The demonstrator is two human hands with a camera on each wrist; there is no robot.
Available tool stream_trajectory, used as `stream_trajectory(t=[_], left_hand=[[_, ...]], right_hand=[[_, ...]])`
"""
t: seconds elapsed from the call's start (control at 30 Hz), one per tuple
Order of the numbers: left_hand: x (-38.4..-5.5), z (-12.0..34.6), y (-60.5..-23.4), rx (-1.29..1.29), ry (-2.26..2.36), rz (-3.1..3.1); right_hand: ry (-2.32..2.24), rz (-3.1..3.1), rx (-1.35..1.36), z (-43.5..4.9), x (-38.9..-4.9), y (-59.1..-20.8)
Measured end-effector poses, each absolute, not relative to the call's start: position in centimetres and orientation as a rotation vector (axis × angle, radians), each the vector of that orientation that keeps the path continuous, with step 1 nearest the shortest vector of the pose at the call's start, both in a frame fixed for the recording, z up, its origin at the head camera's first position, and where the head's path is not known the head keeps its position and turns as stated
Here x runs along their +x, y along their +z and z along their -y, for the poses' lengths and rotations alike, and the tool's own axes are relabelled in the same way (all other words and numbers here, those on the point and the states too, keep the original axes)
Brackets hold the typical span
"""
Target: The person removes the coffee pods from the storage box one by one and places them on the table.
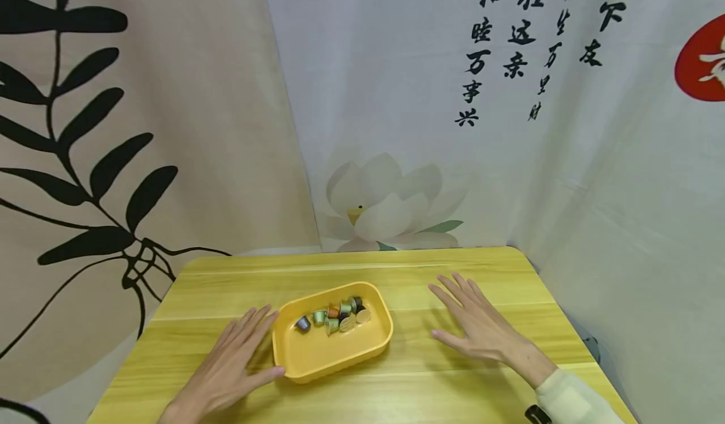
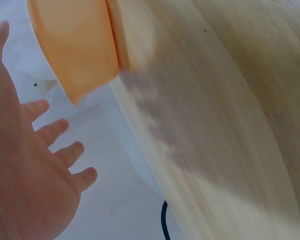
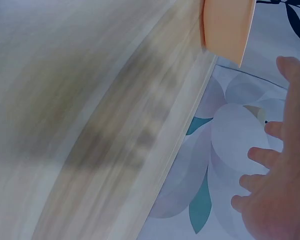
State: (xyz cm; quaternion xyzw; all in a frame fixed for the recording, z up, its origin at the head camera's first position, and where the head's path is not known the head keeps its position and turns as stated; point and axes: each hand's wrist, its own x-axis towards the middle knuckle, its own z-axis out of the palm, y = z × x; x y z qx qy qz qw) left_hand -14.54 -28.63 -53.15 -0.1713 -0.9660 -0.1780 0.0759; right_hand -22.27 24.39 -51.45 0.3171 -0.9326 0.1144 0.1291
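A yellow rectangular tray (image 1: 317, 355) lies slightly turned on the table. Inside it, toward the back, sit several small coffee capsules (image 1: 332, 324) in green, orange, dark and blue-grey, a few showing pale gold lids. My left hand (image 1: 229, 364) hovers at the tray's left end, fingers straight and thumb close by the near left corner. To the right of the tray, well apart from it, my right hand (image 1: 481, 323) is held over the table with spread fingers and nothing in it. Both wrist views show the tray's outer wall (image 2: 75, 45) beyond the straight fingers.
The wood-grain table (image 1: 436, 380) runs back to a hanging cloth (image 1: 391, 97) printed with a lotus and dark characters. Another cloth (image 1: 215, 128) with a black leaf pattern hangs at the left. A dark band (image 1: 537, 414) shows by the right sleeve.
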Motion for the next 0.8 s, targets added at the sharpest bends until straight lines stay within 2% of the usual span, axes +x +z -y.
stream_trajectory(t=[0.8], left_hand=[[-14.9,26.8,-53.4,-0.540,-0.601,2.896]], right_hand=[[0.403,2.732,1.071,-18.8,-23.7,-50.3]])
